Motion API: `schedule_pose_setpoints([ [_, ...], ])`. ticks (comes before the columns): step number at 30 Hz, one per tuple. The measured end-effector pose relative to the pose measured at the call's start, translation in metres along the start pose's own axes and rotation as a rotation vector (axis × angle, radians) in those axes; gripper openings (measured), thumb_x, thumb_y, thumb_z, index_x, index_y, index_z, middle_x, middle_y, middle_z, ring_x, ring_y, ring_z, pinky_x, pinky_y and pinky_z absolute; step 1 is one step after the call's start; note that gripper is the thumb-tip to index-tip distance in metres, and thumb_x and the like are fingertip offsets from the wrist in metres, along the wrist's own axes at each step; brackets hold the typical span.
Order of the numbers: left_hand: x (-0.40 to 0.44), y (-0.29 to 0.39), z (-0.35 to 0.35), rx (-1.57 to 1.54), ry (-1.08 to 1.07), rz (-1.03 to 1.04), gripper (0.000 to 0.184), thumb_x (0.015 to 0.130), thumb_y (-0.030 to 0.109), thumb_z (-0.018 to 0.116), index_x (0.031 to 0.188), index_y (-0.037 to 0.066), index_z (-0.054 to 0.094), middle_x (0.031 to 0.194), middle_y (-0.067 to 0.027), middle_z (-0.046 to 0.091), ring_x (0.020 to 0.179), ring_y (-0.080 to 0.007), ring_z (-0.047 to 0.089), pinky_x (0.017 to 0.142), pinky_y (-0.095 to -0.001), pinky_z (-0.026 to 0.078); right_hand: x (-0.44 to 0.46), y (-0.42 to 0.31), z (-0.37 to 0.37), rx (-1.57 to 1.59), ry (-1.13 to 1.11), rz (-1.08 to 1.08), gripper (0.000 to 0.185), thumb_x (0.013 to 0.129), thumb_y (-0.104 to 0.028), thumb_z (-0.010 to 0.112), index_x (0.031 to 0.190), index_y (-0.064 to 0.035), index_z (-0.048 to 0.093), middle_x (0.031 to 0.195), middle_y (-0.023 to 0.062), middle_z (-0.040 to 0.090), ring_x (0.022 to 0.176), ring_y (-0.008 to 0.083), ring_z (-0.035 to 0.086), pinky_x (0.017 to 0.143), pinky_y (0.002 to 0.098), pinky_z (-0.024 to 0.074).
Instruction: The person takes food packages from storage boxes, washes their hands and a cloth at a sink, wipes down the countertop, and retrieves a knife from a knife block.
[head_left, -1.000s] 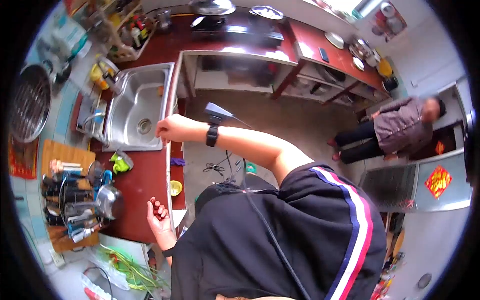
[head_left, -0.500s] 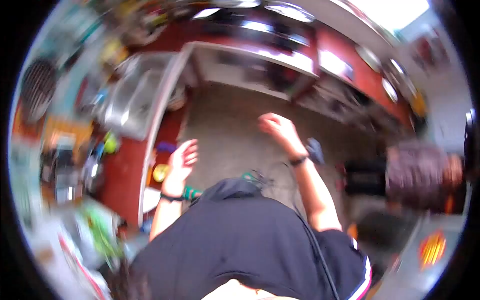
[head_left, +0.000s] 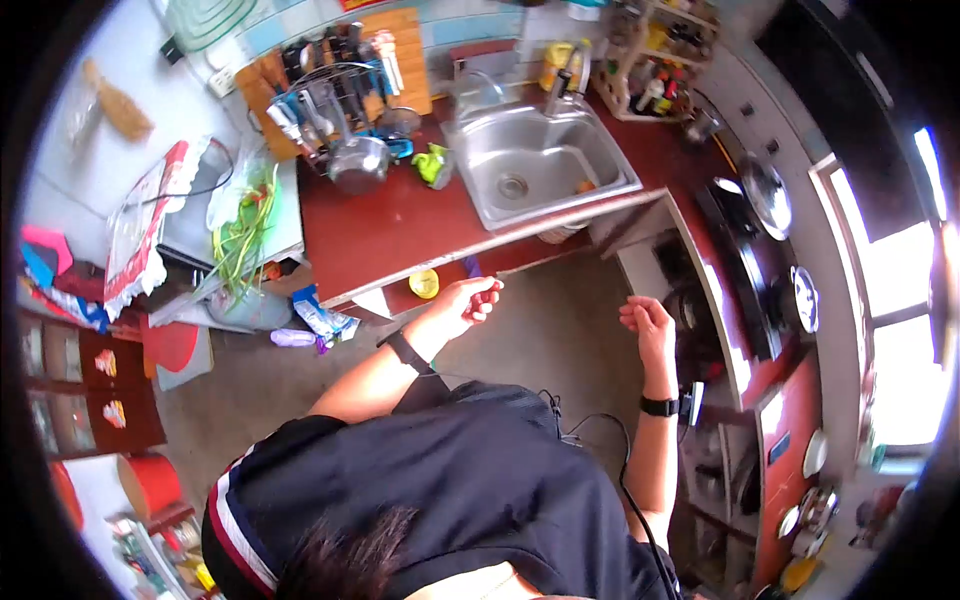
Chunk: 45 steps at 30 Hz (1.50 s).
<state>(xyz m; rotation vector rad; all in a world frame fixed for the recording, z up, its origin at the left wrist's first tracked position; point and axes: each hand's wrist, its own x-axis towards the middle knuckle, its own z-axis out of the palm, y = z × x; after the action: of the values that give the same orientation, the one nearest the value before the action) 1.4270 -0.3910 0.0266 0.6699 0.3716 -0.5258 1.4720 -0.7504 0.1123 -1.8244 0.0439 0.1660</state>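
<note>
My left hand (head_left: pixel 465 307) is over the floor just off the counter's front edge, near a yellow round item (head_left: pixel 424 283). Its fingers are loosely curled, with nothing seen in them. To the right, my right hand (head_left: pixel 650 325) hangs in the air beside the open shelves, fingers half bent and apart, holding nothing visible. A dark band with a pale device (head_left: pixel 691 403) is on the right wrist. Beyond both hands is the steel sink (head_left: pixel 545 165), with a small orange-brown bit in its basin. The hands do not touch each other.
On the red counter (head_left: pixel 375 225) are a bright green cloth (head_left: pixel 431 164), a metal pot (head_left: pixel 358 163) and a utensil rack. Green vegetables (head_left: pixel 245 235) lie at the left. A stove (head_left: pixel 745 265) stands at the right. A cable (head_left: pixel 627 440) runs beside my body.
The view has turned left, putting the sink and counter ahead and the other person out of view. My right hand has left the sink's edge, and both hands are now held apart.
</note>
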Motion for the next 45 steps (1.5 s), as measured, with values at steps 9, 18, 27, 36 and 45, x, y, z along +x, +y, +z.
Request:
schedule_pose_setpoints([
  [9,-0.083,0.118,-0.139,-0.164,0.179,0.268,0.022,0.096,0.027,0.062,0.1,0.006,0.066,0.079,-0.0002,0.062,0.059,-0.0064,0.05,0.047,-0.0199,0.034,0.143,-0.169,0.27,-0.15,-0.456,-0.352,0.019,0.097,-0.008,0.052,0.106,0.0032,0.065,0.088,0.009,0.071,0.08,0.0125,0.066,0.075,0.0272,0.0529],
  [18,-0.156,0.173,-0.231,-0.313,0.34,0.454,0.021,0.096,0.025,0.062,0.101,0.005,0.065,0.08,-0.0004,0.06,0.059,-0.0072,0.049,0.049,-0.0202,0.035,0.222,-0.269,0.436,-0.16,-0.582,-0.548,0.021,0.094,-0.011,0.055,0.106,0.0018,0.067,0.088,0.0099,0.072,0.081,0.0142,0.069,0.074,0.0267,0.053],
  [27,-0.176,0.158,-0.259,-0.446,0.381,0.549,0.022,0.098,0.023,0.058,0.109,0.004,0.06,0.084,-0.0019,0.057,0.061,-0.0085,0.049,0.05,-0.021,0.037,0.288,-0.314,0.482,-0.24,-0.495,-0.671,0.025,0.092,-0.014,0.056,0.108,0.001,0.067,0.091,0.0107,0.074,0.081,0.0166,0.072,0.075,0.0284,0.0545],
  [36,-0.185,0.147,-0.259,-0.505,0.448,0.591,0.02,0.097,0.025,0.06,0.105,0.006,0.062,0.082,-0.0007,0.06,0.06,-0.0092,0.05,0.051,-0.0215,0.037,0.314,-0.356,0.509,-0.363,-0.451,-0.77,0.023,0.093,-0.012,0.056,0.109,-0.0002,0.067,0.093,0.0067,0.072,0.081,0.0139,0.07,0.072,0.0259,0.0532],
  [45,-0.185,0.152,-0.247,-0.496,0.458,0.622,0.019,0.097,0.022,0.059,0.105,0.005,0.062,0.083,-0.0013,0.059,0.062,-0.0087,0.051,0.052,-0.0212,0.037,0.314,-0.376,0.592,-0.58,-0.443,-1.192,0.028,0.09,-0.024,0.061,0.116,-0.0131,0.067,0.103,0.0116,0.071,0.093,0.0255,0.07,0.081,0.0344,0.0537],
])
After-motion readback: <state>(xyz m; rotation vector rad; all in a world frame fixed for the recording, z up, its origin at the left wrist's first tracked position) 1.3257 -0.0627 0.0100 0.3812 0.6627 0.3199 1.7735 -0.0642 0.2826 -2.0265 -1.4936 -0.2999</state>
